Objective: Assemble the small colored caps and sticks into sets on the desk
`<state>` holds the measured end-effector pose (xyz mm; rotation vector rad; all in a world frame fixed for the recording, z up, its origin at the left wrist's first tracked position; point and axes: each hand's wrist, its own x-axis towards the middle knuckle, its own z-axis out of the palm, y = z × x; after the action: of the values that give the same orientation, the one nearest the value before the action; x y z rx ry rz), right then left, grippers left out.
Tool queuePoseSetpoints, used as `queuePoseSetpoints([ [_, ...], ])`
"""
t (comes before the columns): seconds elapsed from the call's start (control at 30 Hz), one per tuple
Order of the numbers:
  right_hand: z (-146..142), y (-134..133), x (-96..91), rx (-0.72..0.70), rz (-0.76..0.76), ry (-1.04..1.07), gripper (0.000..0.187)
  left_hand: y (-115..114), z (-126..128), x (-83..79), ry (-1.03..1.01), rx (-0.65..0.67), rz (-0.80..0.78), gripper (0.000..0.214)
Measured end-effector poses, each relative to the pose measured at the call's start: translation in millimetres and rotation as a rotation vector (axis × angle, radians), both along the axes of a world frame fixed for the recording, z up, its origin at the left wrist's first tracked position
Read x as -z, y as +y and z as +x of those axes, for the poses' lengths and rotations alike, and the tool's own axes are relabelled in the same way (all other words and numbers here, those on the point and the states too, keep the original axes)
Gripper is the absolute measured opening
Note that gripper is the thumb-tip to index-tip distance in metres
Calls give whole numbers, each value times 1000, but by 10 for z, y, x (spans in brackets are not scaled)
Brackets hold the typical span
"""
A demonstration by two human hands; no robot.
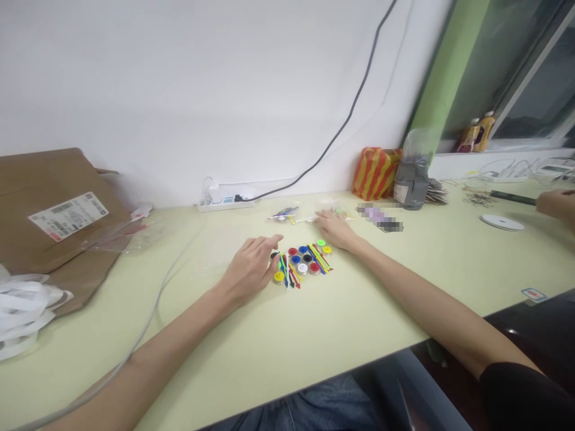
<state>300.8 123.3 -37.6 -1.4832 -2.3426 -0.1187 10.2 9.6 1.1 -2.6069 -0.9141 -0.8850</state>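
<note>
My left hand [252, 268] hovers at the left side of a cluster of small parts, thumb and fingers apart, holding nothing that I can see. The cluster has several round pieces with coloured tops and clear bases, such as a white one [302, 269] and a yellow one [279, 277]. Slim coloured arrow pointers [320, 257] lie in two groups among them. Farther back, my right hand [335, 229] reaches with fingers stretched out to a clear plastic bag [339, 212]; whether it presses on the bag is hard to see. Left of it lies another clear bag with coloured arrows [284, 213].
A brown paper package [54, 179] and white strips [27, 308] occupy the left. A power strip [227, 203] with a dark cable runs along the wall. At right are a striped bag [376, 173], a white disc [502, 222] and another person's hand [557, 205]. A pale cable [157, 293] crosses my left forearm.
</note>
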Motion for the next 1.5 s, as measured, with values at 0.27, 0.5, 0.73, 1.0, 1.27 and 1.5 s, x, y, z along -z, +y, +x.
queuePoseSetpoints([
  [0.27,12,-36,-70,93,27,76,41,8,5,2,3,-15,-15,37],
  [0.5,-308,-458,-363,-115,170,270,41,45,-1,23,6,-163,28,37],
  [0.73,-778,-995,-468,-465,135,186,49,129,-69,76,-85,-350,17,34],
  [1.0,-844,-1089,-468,-568,10,452,29,74,-25,62,-105,-267,-8,17],
  [1.27,-917,-1133,-419,-486,-186,760,23,5,48,14,137,-159,-5,7],
  [1.5,-887,-1125,-454,-564,-204,796,10,-1,34,24,150,-106,15,6],
])
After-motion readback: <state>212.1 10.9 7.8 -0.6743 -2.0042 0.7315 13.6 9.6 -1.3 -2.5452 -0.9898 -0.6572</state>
